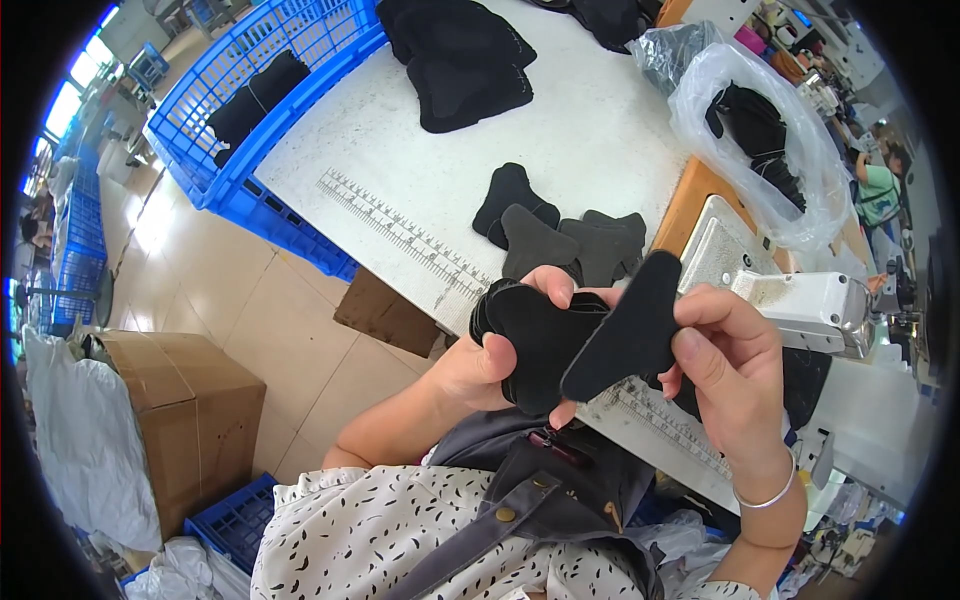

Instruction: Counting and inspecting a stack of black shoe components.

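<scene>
— Black felt-like cut pieces everywhere. Starting left of the worktop (560,130): what's in the crate (290,60)?

— A dark bundle (255,95) lies in the blue crate, which butts against the worktop's left edge. Lower left, on the floor and well away from the worktop, stands a cardboard box (190,410).

— And on the worktop itself?

— A big pile (460,60) of black pieces at its far side, then a small loose heap (560,235) near its front edge, just behind the hands. A printed ruler (400,230) runs along that front edge.

— The hands?

— The left hand (485,365) grips a stack (535,345) of black pieces, thumb pressed on the face, fingers curled behind. The right hand (730,370) pinches a single piece (625,335) between thumb and fingers, its lower end overlapping the stack. Both are held in the air just in front of the worktop's front edge.

— How far along, would you say?

— My guess: partway. Several pieces sit gathered in the stack, one is at the stack now, and the loose heap is not yet picked up. The far pile looks untouched, though I can't tell whether it belongs to the same job.

— Right of the worktop?

— A sewing machine (810,305) by its right end, and behind it a clear bag (770,130) holding more black pieces.
</scene>
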Motion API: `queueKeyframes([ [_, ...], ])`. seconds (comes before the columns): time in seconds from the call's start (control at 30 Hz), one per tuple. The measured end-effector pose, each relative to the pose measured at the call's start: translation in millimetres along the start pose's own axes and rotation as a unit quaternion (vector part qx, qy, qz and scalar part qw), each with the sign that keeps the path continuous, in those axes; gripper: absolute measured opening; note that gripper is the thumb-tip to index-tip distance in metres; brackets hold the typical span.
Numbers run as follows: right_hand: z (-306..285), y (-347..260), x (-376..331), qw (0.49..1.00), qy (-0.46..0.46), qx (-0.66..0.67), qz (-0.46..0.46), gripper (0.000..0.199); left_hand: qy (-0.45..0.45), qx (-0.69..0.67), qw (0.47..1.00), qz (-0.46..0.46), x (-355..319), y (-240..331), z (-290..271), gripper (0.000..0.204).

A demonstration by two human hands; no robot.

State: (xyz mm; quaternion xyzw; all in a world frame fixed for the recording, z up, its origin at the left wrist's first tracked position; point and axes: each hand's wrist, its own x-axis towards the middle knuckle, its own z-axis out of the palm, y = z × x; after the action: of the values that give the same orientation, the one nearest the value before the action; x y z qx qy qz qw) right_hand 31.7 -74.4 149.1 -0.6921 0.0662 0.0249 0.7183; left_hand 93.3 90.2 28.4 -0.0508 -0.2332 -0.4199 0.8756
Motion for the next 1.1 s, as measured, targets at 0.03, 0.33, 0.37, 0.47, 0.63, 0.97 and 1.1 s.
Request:
queueKeyframes([
  [0.03,0,-1,2,0.999,-0.024,-0.025,-0.016,0.016,0.001,0.023,1.0,0.011,0,-2,0,0.046],
  [0.33,-14,-5,10,0.998,-0.058,-0.026,-0.023,0.01,0.114,0.222,0.968,-0.027,2,6,20,0.033],
  [0.37,-15,-3,9,0.992,-0.098,-0.074,-0.043,0.009,0.124,0.276,0.953,-0.01,2,2,20,0.031],
  [0.47,-6,1,3,0.967,-0.086,-0.219,-0.101,0.01,0.101,0.362,0.926,0.017,3,1,18,0.028],
  [0.63,-3,3,-2,0.856,-0.038,-0.442,-0.264,0.014,0.133,0.427,0.893,0.038,5,-6,15,0.033],
  [0.97,-53,5,-17,0.991,0.107,0.04,-0.062,0.015,-0.016,0.062,0.998,0.001,5,-2,6,0.07],
  [1.1,-44,5,-22,0.985,0.125,0.121,-0.015,0.01,-0.02,0.05,0.999,-0.002,8,-2,5,0.054],
])
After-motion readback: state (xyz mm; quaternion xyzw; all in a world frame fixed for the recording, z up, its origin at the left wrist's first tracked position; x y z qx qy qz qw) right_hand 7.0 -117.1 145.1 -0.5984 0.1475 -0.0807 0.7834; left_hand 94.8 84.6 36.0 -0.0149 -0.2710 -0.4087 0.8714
